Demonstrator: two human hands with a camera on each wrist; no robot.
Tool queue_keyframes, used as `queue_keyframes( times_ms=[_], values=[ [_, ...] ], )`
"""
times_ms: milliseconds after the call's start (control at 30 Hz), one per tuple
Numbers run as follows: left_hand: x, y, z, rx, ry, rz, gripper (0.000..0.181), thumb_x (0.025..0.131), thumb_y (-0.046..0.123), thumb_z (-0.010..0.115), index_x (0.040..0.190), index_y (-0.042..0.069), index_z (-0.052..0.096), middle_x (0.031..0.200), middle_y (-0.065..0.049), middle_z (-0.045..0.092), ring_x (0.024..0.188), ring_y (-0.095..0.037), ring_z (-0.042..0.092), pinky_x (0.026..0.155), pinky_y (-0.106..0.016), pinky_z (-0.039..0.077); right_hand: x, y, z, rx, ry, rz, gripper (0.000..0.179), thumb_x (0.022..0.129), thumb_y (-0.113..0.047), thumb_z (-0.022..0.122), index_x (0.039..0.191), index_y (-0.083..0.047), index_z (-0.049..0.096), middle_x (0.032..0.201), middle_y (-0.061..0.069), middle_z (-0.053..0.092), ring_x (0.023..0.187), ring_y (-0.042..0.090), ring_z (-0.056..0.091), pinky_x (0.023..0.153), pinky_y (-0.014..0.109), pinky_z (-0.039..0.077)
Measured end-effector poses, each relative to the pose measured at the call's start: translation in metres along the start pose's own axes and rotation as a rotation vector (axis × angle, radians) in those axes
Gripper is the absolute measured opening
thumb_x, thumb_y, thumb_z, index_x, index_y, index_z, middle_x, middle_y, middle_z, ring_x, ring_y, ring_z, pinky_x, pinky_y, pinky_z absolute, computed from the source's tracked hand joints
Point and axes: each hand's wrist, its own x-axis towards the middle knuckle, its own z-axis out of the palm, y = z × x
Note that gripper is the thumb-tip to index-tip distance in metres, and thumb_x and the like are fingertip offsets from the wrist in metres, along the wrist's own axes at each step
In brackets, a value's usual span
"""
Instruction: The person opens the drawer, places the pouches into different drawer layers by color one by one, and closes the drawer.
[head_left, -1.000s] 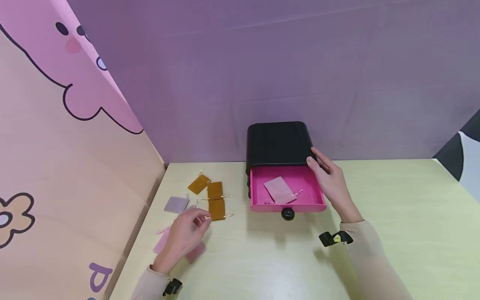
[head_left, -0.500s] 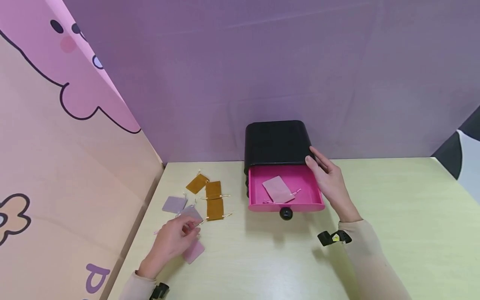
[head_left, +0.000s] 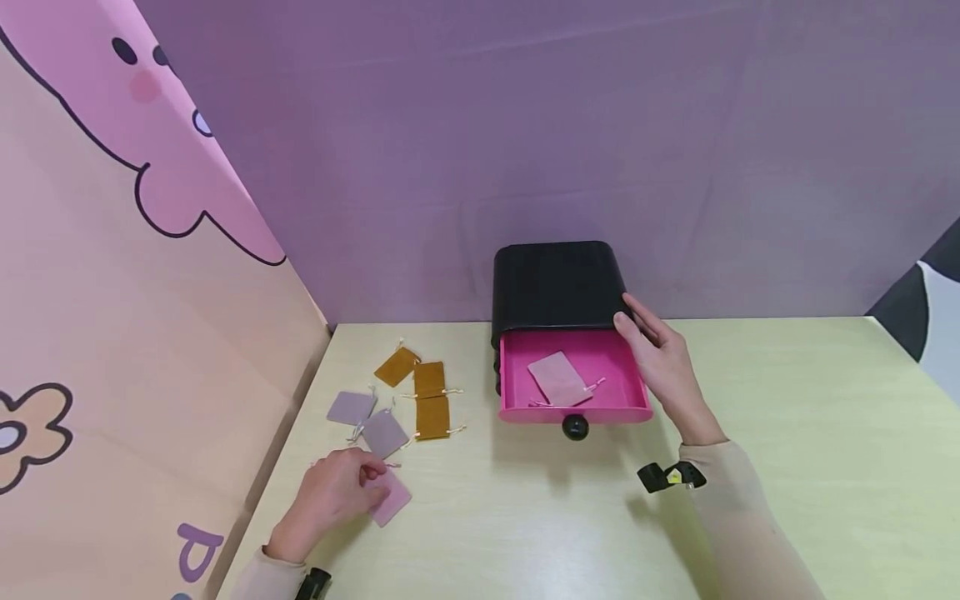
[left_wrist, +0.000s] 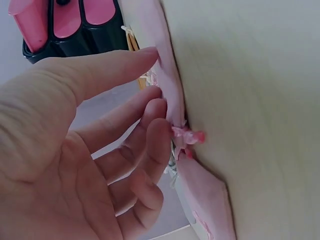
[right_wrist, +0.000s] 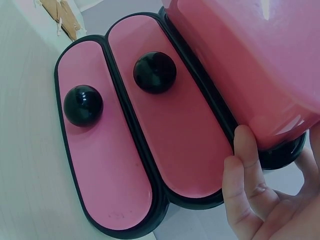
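My left hand (head_left: 330,500) is over the left part of the table, thumb and fingers apart at the near pink drawstring pouch (head_left: 392,498). In the left wrist view its fingertips meet the edge of that pouch (left_wrist: 172,90), which has a pink knotted cord. Another pink pouch (left_wrist: 205,192) lies lower there; the hand mostly hides it in the head view. My right hand (head_left: 663,371) holds the right front edge of a black drawer cabinet (head_left: 558,287). Its top pink drawer (head_left: 510,415) is pulled out, with a pale pink pouch (head_left: 558,379) inside.
Two greyish-purple pouches (head_left: 384,433) and several mustard pouches (head_left: 432,418) lie left of the cabinet. In the right wrist view, two lower drawers (right_wrist: 112,170) with black knobs are closed. A purple cloth wall (head_left: 525,125) stands behind the table.
My left hand has moved left and toward me from beside the mustard pouches to the pink pouch, uncovering the nearer purple pouch. The right hand stays on the cabinet.
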Motion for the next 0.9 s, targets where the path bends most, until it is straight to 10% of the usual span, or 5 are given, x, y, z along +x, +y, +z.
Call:
queue_keyframes(
  times_ms=[900],
  values=[
    [-0.0039, 0.0086, -0.0037, 0.019, -0.040, 0.034, 0.026, 0.075, 0.011, 0.090, 0.100, 0.016, 0.084, 0.087, 0.007, 0.074, 0.081, -0.009, 0.062, 0.078, -0.037, 0.052, -0.0010, -0.0019, 0.0005, -0.003, -0.002, 0.009, 0.069, 0.107, -0.057, 0.054, 0.168, -0.030, 0.034, 0.175, 0.011, 0.030, 0.161, 0.039, 0.031, 0.125, 0.061, 0.032]
  ],
)
